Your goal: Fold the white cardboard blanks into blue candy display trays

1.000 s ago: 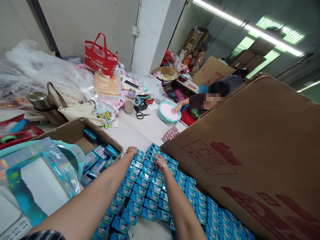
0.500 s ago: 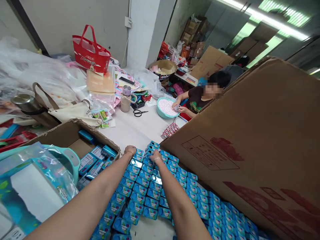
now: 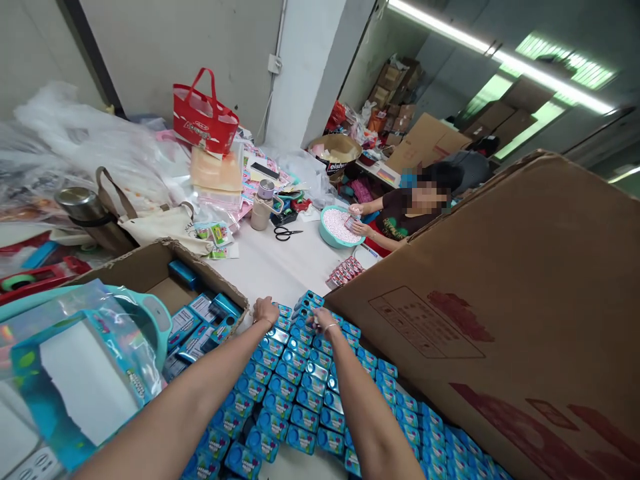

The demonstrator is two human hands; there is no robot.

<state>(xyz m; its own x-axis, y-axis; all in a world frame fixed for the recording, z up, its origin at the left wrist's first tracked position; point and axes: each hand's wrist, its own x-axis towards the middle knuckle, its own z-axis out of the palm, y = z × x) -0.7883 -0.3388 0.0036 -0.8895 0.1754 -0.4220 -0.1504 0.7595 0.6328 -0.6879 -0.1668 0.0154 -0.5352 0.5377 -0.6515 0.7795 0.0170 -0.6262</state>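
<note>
a: what stood furthest left?
b: an open cardboard box [image 3: 143,270], flaps up, with loose packs [image 3: 200,319] lying jumbled inside. it looked to me like a bin for unsorted ones.

a: and the left hand?
b: the left hand [image 3: 265,311] lay just beside that box's near corner, on the far edge of the blue packs [image 3: 293,400]. its grip was curled down over the last row. the fingertips were hidden, so i could not tell whether it pinched a pack or only pressed against the row.

a: where were those packs?
b: flat on the white counter [image 3: 280,267], in slanting rows, each touching the next, between the open box and the big carton. packed that tight, i'd judge, each row kept its neighbour straight.

a: the right hand?
b: the right hand [image 3: 324,321] was near the left one, on the same far edge, fingers pointing down among the packs. its grip was hidden too, so i couldn't tell spread from pinching. with both hands at one end, they seemed to be holding that edge square.

a: further right?
b: a co-worker's hands held something small over a teal bowl [image 3: 327,235] of pale pieces, well apart from the rows. then a large carton [image 3: 500,287] stood tilted, its lower edge over the rightmost packs, hiding some.
</note>
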